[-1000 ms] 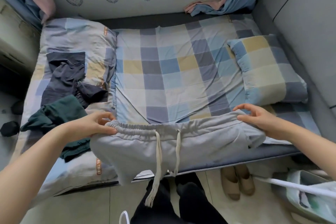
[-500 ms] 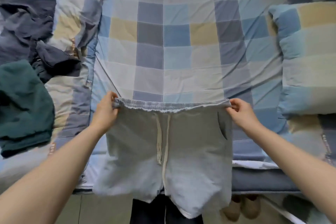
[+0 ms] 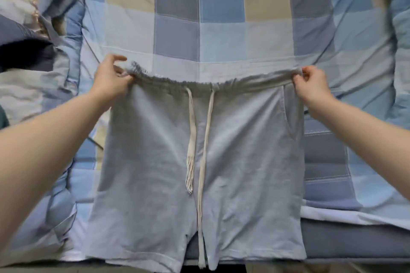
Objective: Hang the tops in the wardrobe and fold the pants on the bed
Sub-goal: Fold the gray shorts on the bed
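Light grey shorts with two cream drawstrings lie spread front side up on the checked bed cover, legs reaching the bed's near edge. My left hand pinches the left end of the elastic waistband. My right hand pinches the right end, just above the side pocket slit. The waistband is stretched straight between both hands.
A dark navy garment lies bunched at the left edge on the rumpled quilt. A sliver of dark green cloth shows at the far left. A checked pillow is at the right. The grey mattress side runs along the bottom right.
The view has closed in on the bed. Both hands carried the shorts forward and laid them flat on the cover, still holding the waistband ends.
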A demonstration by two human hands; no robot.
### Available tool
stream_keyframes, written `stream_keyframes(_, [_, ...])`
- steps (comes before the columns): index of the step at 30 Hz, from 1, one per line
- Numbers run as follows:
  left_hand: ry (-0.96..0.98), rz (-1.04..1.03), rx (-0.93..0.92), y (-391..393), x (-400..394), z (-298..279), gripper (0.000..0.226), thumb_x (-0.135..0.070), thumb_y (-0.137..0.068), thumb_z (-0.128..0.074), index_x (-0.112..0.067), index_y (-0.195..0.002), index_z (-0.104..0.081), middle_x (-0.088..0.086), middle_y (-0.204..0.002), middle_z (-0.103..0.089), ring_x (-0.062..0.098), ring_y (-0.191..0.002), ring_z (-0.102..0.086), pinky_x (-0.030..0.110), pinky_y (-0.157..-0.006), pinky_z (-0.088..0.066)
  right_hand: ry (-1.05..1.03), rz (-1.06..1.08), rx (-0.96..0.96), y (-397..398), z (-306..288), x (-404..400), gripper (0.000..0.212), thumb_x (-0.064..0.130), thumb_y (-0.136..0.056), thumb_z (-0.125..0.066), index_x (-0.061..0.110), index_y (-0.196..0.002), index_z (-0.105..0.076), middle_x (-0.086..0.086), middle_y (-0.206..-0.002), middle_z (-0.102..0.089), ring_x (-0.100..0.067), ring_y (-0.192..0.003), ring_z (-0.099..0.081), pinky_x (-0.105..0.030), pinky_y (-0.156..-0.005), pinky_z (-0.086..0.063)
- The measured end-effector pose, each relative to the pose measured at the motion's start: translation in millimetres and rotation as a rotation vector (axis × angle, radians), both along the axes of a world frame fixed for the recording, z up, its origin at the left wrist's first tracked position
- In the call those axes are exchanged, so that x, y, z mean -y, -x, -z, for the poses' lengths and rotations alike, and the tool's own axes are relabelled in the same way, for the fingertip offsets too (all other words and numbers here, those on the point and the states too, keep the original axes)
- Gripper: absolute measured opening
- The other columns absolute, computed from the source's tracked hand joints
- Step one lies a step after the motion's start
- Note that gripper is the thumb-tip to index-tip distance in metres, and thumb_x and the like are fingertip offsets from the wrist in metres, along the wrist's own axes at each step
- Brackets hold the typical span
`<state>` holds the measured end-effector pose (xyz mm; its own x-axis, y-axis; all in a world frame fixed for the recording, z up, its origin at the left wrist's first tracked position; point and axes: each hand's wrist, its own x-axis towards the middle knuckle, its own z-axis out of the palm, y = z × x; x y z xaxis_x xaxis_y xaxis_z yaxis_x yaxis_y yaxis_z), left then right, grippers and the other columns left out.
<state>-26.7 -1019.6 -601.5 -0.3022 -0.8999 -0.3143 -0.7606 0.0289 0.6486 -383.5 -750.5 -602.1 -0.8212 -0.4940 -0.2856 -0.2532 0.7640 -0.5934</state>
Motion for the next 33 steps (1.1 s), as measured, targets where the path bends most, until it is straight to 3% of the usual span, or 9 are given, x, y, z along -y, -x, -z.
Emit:
stream_keyframes(3, [0.117,0.028,0.053,34.5,40.1,-5.4,0.05,-0.015,-0.09,-0.062,-0.009,-0.138,-0.048,0.012,-0.124,-0.061,0.026,-0.104,-0.06,0.027,-0.092,-0.048,0.031,0.027,-0.073,27.4,-3.7,51.5,0.031,0.014,-0.093,-0.05,0.002,-0.12,-0.059,-0.013,-0.1,-0.062,-0.021,-0.092,-0.056,-0.031,-0.082,-0.044])
stream_keyframes(7, [0.124,0.227,0.261,69.8,29.7,7.4,0.065,-0.011,-0.091,-0.06,-0.006,-0.15,-0.032,0.016,-0.153,-0.036,0.029,-0.14,-0.035,0.032,-0.116,-0.024,-0.103,-0.02,-0.139,23.9,8.7,84.4,0.044,0.016,-0.093,-0.05,0.014,-0.137,-0.047,-0.009,-0.132,-0.055,-0.026,-0.122,-0.05,-0.03,-0.1,-0.037])
stream_keyframes(10, [-0.048,0.286,0.258,72.8,-36.4,32.9,0.054,-0.009,-0.087,-0.062,-0.005,-0.138,-0.045,0.017,-0.141,-0.048,0.031,-0.13,-0.045,0.032,-0.106,-0.034,-0.162,-0.27,-0.161,-29.5,31.3,73.8,0.042,0.008,-0.091,-0.049,0.01,-0.133,-0.051,-0.015,-0.134,-0.053,-0.031,-0.125,-0.047,-0.032,-0.104,-0.033])
stream_keyframes(14, [-0.347,0.246,0.299,44.2,-142.0,66.2,0.006,-0.018,-0.086,-0.061,-0.014,-0.09,-0.06,0.017,-0.103,-0.068,0.033,-0.102,-0.061,0.036,-0.089,-0.05,-0.104,-0.739,-0.015,-120.2,50.4,39.7,0.037,0.002,-0.088,-0.05,0.008,-0.124,-0.058,-0.018,-0.122,-0.053,-0.034,-0.115,-0.051,-0.037,-0.098,-0.039])
stream_keyframes(18, [-0.576,0.293,0.336,10.2,-221.2,82.6,0.017,-0.026,-0.083,-0.065,-0.019,-0.071,-0.055,0.009,-0.079,-0.068,0.03,-0.083,-0.064,0.033,-0.073,-0.051,-0.147,-1.057,0.138,-187.2,63.2,4.4,0.045,0.007,-0.09,-0.049,0.021,-0.133,-0.052,-0.011,-0.116,-0.049,-0.03,-0.106,-0.052,-0.04,-0.086,-0.044])
stream_keyframes(23, [-0.831,0.141,0.088,-7.1,-257.9,75.1,0.014,-0.001,-0.079,-0.063,-0.014,-0.072,-0.059,0.013,-0.073,-0.07,0.024,-0.065,-0.064,0.034,-0.064,-0.052,-0.293,-1.121,0.135,-214.3,76.5,-12.1,0.061,0.001,-0.088,-0.045,0.031,-0.142,-0.04,-0.004,-0.127,-0.04,-0.027,-0.113,-0.041,-0.043,-0.092,-0.043])
stream_keyframes(26, [-1.022,0.315,0.031,-22.3,-255.0,61.8,0.013,-0.005,-0.084,-0.063,-0.012,-0.074,-0.065,0.006,-0.072,-0.07,0.007,-0.064,-0.061,0.024,-0.064,-0.045,-0.298,-1.105,0.112,-209.2,81.3,-18.1,0.059,0.002,-0.087,-0.048,0.026,-0.14,-0.042,0.0,-0.134,-0.038,-0.024,-0.121,-0.038,-0.04,-0.097,-0.041])
stream_keyframes(30, [-1.508,0.671,0.238,-56.3,-218.5,35.8,0.011,-0.023,-0.09,-0.065,-0.017,-0.099,-0.067,0.0,-0.089,-0.073,0.008,-0.085,-0.065,0.021,-0.08,-0.046,-0.293,-1.02,0.111,-207.9,81.9,-31.1,0.059,0.002,-0.087,-0.049,0.028,-0.139,-0.042,-0.001,-0.133,-0.036,-0.023,-0.121,-0.037,-0.036,-0.093,-0.038])
stream_keyframes(33, [-1.375,0.796,0.434,-65.4,-164.9,18.6,0.015,-0.012,-0.084,-0.069,-0.021,-0.096,-0.071,-0.006,-0.079,-0.071,0.003,-0.078,-0.065,0.019,-0.075,-0.048,-0.345,-0.966,0.096,-214.4,80.7,-44.4,0.059,0.005,-0.088,-0.048,0.032,-0.139,-0.039,-0.003,-0.128,-0.035,-0.025,-0.117,-0.037,-0.038,-0.092,-0.038])
